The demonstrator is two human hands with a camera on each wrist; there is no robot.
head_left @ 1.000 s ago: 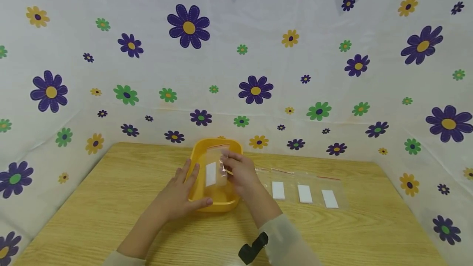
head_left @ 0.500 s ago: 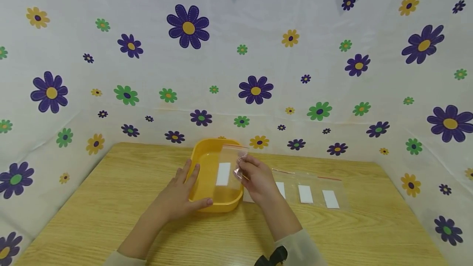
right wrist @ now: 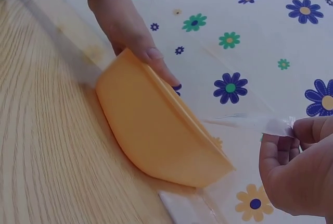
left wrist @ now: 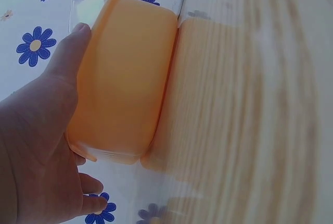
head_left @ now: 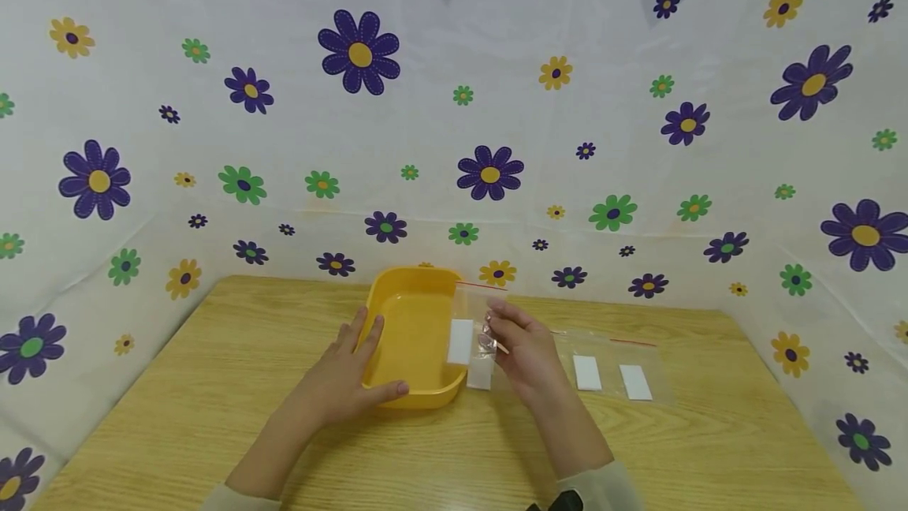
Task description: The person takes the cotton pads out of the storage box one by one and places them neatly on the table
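Note:
A yellow plastic basin (head_left: 433,398) stands on the wooden table. My left hand (head_left: 339,373) rests on its left side with fingers spread and straight along the rim, the thumb over the near edge; in the left wrist view the thumb (left wrist: 73,47) lies along the rim. With thumb and fingertips, my right hand (head_left: 532,357) pinches the side of a clear zip bag (head_left: 461,341) that has a red seal line and a white rectangle. This bag is held up at the basin's right rim, overlapping another bag's white rectangle (head_left: 479,374) on the table.
More clear zip bags with white rectangles lie in a row to the right, among them one bag (head_left: 586,373) and a farther one (head_left: 634,382). A white cloth (head_left: 454,117) with flower prints hangs behind and along both sides of the wooden table (head_left: 234,353).
My right hand has carried the zip bag rightward, from over the basin's inside to its right rim. The left hand and the basin have stayed in place.

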